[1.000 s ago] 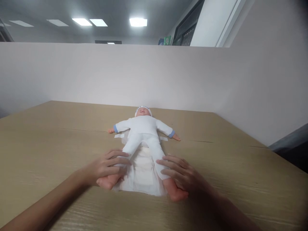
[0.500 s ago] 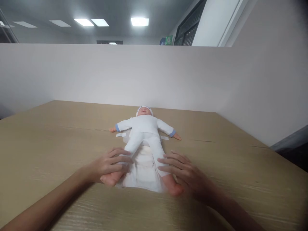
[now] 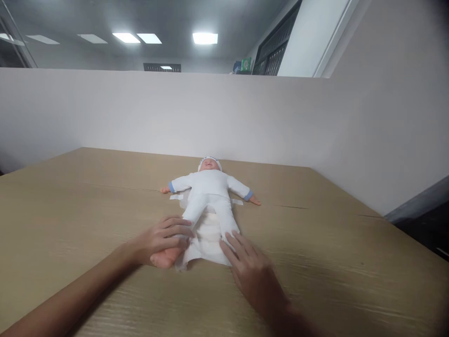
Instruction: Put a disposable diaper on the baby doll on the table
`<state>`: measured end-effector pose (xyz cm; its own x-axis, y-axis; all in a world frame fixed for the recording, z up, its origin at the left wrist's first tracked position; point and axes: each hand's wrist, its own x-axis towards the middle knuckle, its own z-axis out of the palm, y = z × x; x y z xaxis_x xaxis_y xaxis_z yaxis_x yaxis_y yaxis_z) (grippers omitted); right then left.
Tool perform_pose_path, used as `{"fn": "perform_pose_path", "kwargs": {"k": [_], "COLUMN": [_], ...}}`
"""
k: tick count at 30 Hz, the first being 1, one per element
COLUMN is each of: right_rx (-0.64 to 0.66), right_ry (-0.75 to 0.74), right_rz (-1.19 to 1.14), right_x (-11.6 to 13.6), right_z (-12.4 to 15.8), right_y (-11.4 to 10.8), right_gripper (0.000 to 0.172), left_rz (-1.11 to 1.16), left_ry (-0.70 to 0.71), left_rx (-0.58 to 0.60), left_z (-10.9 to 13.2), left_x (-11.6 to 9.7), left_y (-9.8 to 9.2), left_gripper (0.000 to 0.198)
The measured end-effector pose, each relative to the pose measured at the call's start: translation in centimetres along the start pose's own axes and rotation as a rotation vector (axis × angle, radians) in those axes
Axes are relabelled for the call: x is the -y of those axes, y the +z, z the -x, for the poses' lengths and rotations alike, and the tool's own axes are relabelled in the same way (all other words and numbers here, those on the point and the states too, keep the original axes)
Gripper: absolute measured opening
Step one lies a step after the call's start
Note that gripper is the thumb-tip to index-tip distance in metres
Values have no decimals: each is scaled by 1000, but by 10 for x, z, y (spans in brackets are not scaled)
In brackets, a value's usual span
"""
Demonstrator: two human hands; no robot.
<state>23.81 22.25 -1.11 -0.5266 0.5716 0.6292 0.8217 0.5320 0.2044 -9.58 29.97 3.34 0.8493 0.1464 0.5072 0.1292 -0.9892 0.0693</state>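
A baby doll (image 3: 209,187) in a white suit and cap lies on its back on the wooden table (image 3: 87,210), arms spread, feet toward me. An open white diaper (image 3: 206,241) is spread under its hips and legs. My left hand (image 3: 161,243) is wrapped around the doll's lower leg and bare foot on the left side. My right hand (image 3: 249,269) lies flat, fingers stretched out, over the doll's other lower leg and the diaper's near edge, hiding that foot.
A white partition wall (image 3: 140,117) runs along the table's far edge and a taller wall (image 3: 386,117) along the right. The table drops off at the right, where dark floor (image 3: 424,224) shows. Ceiling lights glow above.
My right hand slid left and forward, and it now covers the doll's foot that showed before. The diaper's near edge looks pushed up toward the doll. My left hand kept its hold on the leg.
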Motion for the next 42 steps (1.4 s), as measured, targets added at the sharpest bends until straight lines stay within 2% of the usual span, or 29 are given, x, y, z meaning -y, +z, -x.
{"fn": "perform_pose_path", "kwargs": {"k": [5, 10, 16, 18, 21, 24, 26, 31, 42], "right_rx": [-57, -28, -61, -5, 86, 120, 129, 99, 296], "right_ry": [44, 25, -75, -61, 129, 341, 411, 432, 482], "right_rz": [-25, -52, -280, -425, -576, -628, -655, -687, -916], "right_x": [9, 17, -1, -13, -28, -38, -42, -48, -73], "right_z": [-1, -7, -32, -43, -60, -79, -91, -110, -110], "right_y": [-9, -31, -47, -45, -38, -31, -26, -17, 1], "right_gripper": [45, 45, 36, 32, 18, 28, 33, 35, 48], "left_rz": [43, 107, 169, 178, 179, 177, 180, 150, 15], "left_ry": [-16, -49, -60, -68, -87, -107, -103, -84, -53], "left_rx": [-31, -27, -47, -76, -111, -104, -78, -26, 60], "left_z": [-4, 0, 13, 16, 20, 21, 18, 4, 14], "left_x": [-17, -43, -61, -66, -72, -77, -79, -82, -81], "left_y": [-1, -4, -2, -1, 3, 6, 6, -2, 5], "left_gripper": [35, 31, 36, 37, 36, 28, 26, 28, 25]}}
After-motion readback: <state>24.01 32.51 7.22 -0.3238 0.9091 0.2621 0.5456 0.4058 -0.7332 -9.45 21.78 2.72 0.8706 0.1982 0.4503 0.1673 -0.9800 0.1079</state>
